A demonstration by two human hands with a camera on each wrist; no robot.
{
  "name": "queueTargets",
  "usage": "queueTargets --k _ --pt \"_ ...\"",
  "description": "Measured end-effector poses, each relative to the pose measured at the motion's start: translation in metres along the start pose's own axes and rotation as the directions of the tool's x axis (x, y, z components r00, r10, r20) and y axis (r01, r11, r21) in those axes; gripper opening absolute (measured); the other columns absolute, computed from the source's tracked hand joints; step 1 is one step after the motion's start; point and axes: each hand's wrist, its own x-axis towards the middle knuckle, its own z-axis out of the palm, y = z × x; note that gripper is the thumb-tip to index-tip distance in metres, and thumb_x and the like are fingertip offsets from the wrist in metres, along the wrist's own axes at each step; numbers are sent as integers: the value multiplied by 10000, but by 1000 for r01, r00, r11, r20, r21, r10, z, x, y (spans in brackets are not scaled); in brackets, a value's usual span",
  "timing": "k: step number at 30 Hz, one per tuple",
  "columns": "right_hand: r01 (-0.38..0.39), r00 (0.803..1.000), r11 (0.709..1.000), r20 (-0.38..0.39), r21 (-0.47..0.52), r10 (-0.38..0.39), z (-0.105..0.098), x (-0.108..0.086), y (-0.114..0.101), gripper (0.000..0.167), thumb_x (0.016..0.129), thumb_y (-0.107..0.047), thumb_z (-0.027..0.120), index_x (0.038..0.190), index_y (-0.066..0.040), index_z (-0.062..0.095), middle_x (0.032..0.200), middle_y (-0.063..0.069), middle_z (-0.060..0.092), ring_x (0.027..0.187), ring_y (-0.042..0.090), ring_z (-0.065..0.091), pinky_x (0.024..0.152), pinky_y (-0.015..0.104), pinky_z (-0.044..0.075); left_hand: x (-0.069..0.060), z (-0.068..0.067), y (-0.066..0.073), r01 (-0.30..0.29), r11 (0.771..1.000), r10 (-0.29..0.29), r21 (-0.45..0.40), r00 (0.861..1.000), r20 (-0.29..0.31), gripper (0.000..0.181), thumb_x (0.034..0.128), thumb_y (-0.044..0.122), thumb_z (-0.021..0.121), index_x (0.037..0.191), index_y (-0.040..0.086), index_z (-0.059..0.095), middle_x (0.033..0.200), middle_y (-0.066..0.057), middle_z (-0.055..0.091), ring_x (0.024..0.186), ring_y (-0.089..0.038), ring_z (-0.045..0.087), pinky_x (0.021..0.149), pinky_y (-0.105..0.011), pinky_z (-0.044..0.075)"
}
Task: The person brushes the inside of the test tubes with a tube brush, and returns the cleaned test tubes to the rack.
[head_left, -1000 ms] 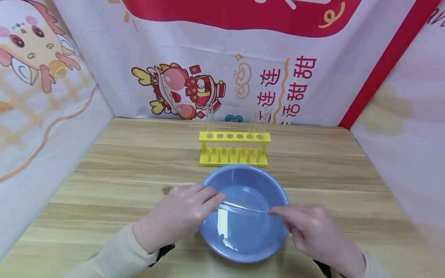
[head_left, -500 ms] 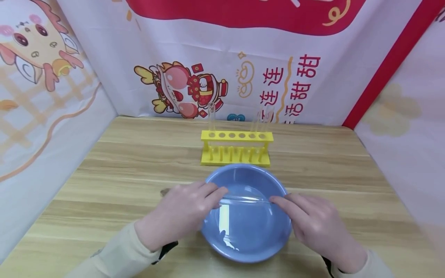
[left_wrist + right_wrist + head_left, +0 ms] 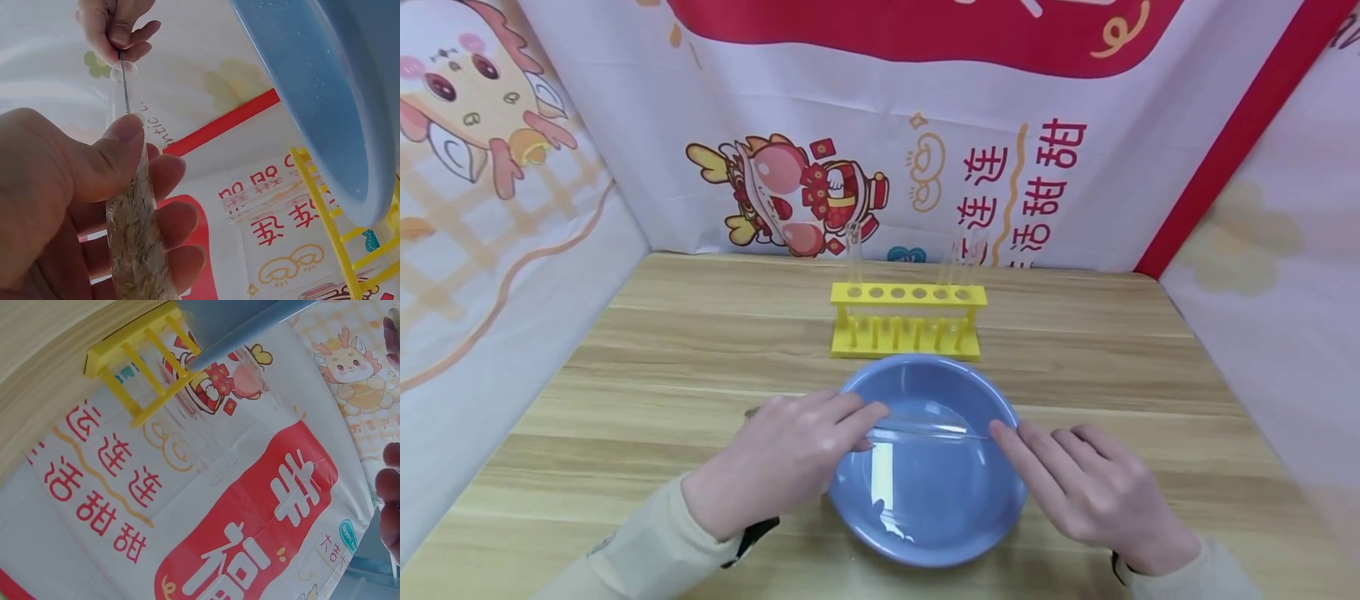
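My left hand (image 3: 786,458) holds a clear test tube (image 3: 134,250) lengthwise over the blue basin, thumb on one side and fingers curled round the other. Inside the tube sit the pale bristles of a test tube brush, seen in the left wrist view. Its thin twisted wire handle (image 3: 125,87) comes out of the tube's mouth. At the wire's end, my right hand (image 3: 1086,492) pinches it near the basin's right rim. The blue basin (image 3: 925,558) stands below both hands with water in it. Only fingertips show at the right edge of the right wrist view.
Behind the basin stands a yellow test tube rack (image 3: 910,296) with a clear tube (image 3: 854,258) at its left end and others at its right end. The wooden table (image 3: 662,350) is bordered by printed cloth walls (image 3: 737,92) at the back and sides.
My right hand has moved slightly up and to the right, its fingers straighter than one second ago. The wire and tube lie more level. My left hand keeps nearly the same place.
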Motion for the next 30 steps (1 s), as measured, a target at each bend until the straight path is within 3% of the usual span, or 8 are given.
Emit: queueTargets --k 8,15,23,30 --pt "-29 1000 1000 3 -4 29 2 -3 0 172 953 60 553 935 52 723 705 143 645 420 217 466 357 310 392 -1 1 -1 -18 999 18 39 1000 -16 370 827 145 823 1168 73 698 964 -35 702 781 -149 678 550 -234 558" --pt "-119 993 990 -12 75 120 5 1 1 200 919 54 514 838 27 694 647 61 604 409 153 412 358 243 291 -3 -2 -5 9 999 -10 40 1000 15 413 821 171 831 1205 94 699 1045 -57 719 897 -190 708 657 -307 602" --pt "-212 976 967 83 142 201 -1 5 2 265 930 40 484 774 -25 688 575 -25 542 407 64 335 388 159 182 -6 -4 -9 17 998 -17 56 1000 7 430 810 187 841 1206 88 704 1044 -63 720 885 -196 709 652 -305 601" --pt "-266 961 944 133 198 243 -8 2 5 313 924 38 431 800 -34 709 600 -44 587 396 50 319 400 126 170 -10 -5 -11 25 998 -25 58 1000 -2 395 837 144 813 1214 110 700 1039 -48 719 886 -184 704 617 -274 590"
